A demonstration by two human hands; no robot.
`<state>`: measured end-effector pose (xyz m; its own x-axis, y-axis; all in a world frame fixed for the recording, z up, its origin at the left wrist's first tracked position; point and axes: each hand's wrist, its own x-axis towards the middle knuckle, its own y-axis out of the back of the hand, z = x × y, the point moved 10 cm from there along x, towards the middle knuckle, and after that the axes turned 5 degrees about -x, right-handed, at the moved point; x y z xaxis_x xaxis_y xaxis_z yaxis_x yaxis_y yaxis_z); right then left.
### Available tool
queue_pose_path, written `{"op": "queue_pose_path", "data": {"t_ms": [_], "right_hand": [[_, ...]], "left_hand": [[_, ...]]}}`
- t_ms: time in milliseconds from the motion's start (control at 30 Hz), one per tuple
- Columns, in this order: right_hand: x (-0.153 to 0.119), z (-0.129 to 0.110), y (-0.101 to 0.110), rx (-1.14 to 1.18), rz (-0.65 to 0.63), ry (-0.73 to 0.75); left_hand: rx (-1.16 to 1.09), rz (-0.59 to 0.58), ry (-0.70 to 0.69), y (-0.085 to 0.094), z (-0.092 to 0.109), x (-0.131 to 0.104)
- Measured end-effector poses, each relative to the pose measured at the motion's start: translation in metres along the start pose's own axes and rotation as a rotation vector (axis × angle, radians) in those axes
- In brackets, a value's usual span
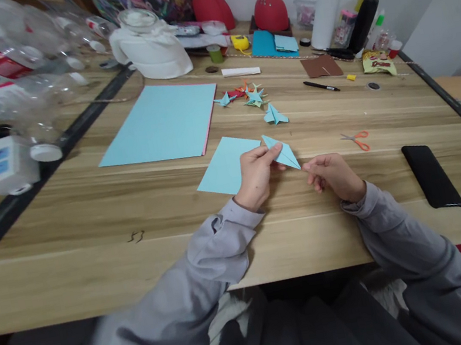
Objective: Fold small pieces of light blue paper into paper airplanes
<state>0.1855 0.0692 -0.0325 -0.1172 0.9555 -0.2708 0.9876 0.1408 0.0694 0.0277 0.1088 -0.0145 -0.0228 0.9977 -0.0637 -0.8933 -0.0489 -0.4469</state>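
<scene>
My left hand (258,175) grips a folded light blue paper (284,154), thumb on top and fingers beneath. The paper is a narrow kite shape with a crease along its middle and a sharp point toward the right. At that point are the pinched thumb and index finger of my right hand (329,174), with its other fingers curled. Under and beside my left hand lies a flat blue sheet (227,164), partly covered by the hand. Just beyond sits a small folded blue paper plane (275,114).
A large blue sheet stack (163,122) lies left, near several folded paper figures (253,96). Orange-handled scissors (357,140), a black phone (431,175) and a pen (321,86) are to the right. Plastic bottles (6,63), a wrapped white jug (153,49) and a paper roll (325,16) stand farther back.
</scene>
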Motion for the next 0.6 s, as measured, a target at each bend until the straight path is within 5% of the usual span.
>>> {"op": "queue_pose_path", "data": {"t_ms": [133, 333, 600], "right_hand": [[0.002, -0.017, 0.017, -0.022, 0.156, 0.239], [-0.009, -0.043, 0.013, -0.207, 0.15, 0.594], [-0.019, -0.052, 0.012, -0.372, 0.234, 0.717]], "left_hand": [[-0.026, -0.052, 0.132, -0.008, -0.013, -0.005], [-0.024, -0.112, 0.23, -0.019, -0.024, -0.015], [-0.058, -0.16, 0.243, -0.026, -0.022, -0.02]]}}
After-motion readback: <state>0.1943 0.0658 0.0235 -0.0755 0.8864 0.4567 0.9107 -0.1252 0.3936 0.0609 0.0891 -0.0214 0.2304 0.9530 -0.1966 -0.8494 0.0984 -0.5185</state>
